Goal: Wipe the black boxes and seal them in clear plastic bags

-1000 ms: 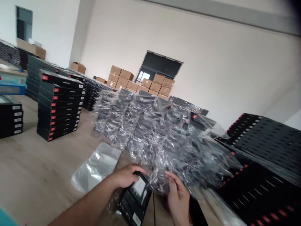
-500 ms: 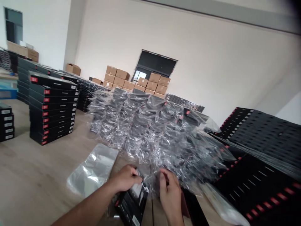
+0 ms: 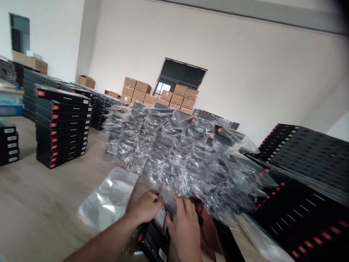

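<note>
1. Far left, a low stack of black product boxes (image 3: 8, 143) with white labels sits on the pale wooden surface (image 3: 40, 193). Right next to it rises a taller stack of black boxes (image 3: 61, 127), each with a red tag, and more black stacks run off behind it.
2. Moving right, a flat, empty-looking clear plastic bag (image 3: 109, 198) lies on the surface, just beside the left hand.
3. The left hand (image 3: 145, 208) is curled closed around the upper end of the box, fingers bent over its edge, gripping firmly!
4. There's the black retail box (image 3: 155, 240), tilted between both hands, its lower end pointing toward the camera and clear film (image 3: 166, 205) bunched at its top.
5. The right hand (image 3: 184, 231) comes in from the other side, fingers closed down over the box and film, touching the left hand.
6. Just past it, a brown flap (image 3: 208, 233) hangs beside the right hand; the material is hard to tell.
7. Behind the hands, a big pile of plastic-bagged black boxes (image 3: 174, 153) glistens, with cardboard cartons (image 3: 160, 91) stacked beyond.
8. Far right, wide layers of black boxes (image 3: 300, 214) with red marks fill the surface.
</note>
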A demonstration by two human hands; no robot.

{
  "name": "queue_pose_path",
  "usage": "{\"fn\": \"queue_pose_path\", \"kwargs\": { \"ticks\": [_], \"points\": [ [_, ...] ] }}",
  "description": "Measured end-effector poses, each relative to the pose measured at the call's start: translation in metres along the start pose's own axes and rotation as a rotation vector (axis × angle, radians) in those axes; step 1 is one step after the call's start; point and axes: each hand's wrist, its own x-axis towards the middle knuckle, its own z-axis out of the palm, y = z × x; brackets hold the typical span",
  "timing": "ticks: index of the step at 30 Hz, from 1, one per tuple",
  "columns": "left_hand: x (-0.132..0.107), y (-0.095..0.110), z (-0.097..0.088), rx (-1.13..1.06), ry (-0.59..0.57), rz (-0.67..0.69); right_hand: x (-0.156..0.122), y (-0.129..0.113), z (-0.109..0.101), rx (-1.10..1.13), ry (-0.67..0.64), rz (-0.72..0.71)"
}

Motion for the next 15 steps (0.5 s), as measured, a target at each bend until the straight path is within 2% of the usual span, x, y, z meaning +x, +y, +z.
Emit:
{"fn": "queue_pose_path", "kwargs": {
  "ticks": [6, 11, 15],
  "points": [
    [-0.006, 0.012, -0.001, 0.095, -0.025, 0.004, -0.004, -0.009, 0.003, -0.069, 0.089, -0.017],
    [-0.007, 0.016, -0.001, 0.065, -0.004, 0.02, -0.004, -0.016, 0.007, -0.051, 0.04, -0.081],
    [-0.008, 0.018, -0.003, 0.055, -0.045, -0.025, 0.003, -0.002, 0.003, 0.03, 0.182, -0.03]
  ]
}}
